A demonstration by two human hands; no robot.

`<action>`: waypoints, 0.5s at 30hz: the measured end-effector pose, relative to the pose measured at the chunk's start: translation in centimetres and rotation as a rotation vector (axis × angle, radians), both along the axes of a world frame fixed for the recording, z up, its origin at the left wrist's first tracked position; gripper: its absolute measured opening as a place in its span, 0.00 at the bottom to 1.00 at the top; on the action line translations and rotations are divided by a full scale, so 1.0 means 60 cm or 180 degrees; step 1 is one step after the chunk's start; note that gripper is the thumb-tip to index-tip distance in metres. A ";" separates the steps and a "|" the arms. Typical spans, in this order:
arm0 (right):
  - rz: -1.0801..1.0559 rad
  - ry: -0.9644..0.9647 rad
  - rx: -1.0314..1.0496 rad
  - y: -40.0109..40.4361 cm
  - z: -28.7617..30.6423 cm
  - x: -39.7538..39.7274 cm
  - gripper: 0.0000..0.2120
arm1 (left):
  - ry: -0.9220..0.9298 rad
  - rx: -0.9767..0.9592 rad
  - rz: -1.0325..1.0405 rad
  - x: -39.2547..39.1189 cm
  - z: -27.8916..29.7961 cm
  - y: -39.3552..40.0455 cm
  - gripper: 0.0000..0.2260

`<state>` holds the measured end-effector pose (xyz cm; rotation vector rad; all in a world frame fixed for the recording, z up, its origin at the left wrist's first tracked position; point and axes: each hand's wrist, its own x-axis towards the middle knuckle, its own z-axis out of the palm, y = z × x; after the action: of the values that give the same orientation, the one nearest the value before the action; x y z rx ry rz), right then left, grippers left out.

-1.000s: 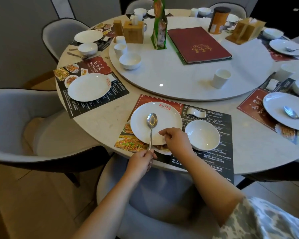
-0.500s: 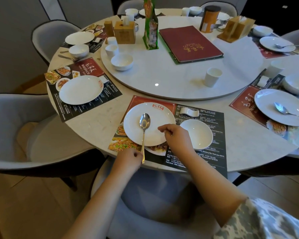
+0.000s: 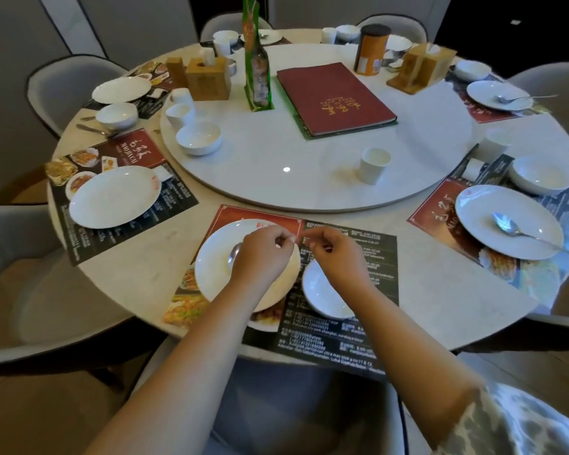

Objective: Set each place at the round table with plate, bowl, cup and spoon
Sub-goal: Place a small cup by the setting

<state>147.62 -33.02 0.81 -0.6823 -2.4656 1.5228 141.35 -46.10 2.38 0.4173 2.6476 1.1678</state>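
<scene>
At the near place, a white plate (image 3: 217, 274) lies on a printed placemat (image 3: 342, 336). A metal spoon (image 3: 234, 254) rests on the plate, mostly hidden under my left hand (image 3: 263, 254). A white bowl (image 3: 322, 297) sits to the plate's right, partly under my right wrist. My right hand (image 3: 335, 257) hovers over the mat just beyond the bowl. Both hands have loosely curled fingers with nothing seen in them. A white cup (image 3: 373, 165) stands on the turntable (image 3: 309, 198) beyond my hands.
The left place has only a plate (image 3: 112, 198) on its mat. A spare bowl (image 3: 198, 138) and cups (image 3: 178, 114) stand on the turntable's left, with a red menu (image 3: 335, 96), a green packet (image 3: 257, 77) and wooden holders. The right place has a plate with a spoon (image 3: 509, 224). Grey chairs ring the table.
My left hand let go of the spoon's handle and rose over the plate. My right hand moved forward from the plate's rim to beyond the bowl. The view tilted.
</scene>
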 end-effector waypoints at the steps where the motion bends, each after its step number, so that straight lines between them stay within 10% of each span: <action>1: -0.0094 0.0032 -0.0058 0.019 0.001 -0.006 0.11 | 0.0002 0.0033 -0.0004 -0.008 0.002 0.022 0.07; 15: -0.0700 0.0219 0.0250 0.293 -0.027 -0.148 0.34 | -0.0129 0.0764 0.0063 -0.156 -0.009 0.322 0.18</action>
<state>138.77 -15.46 -0.79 -0.8406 -2.2994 1.3389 131.98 -26.80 1.84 0.4035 2.4909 1.4905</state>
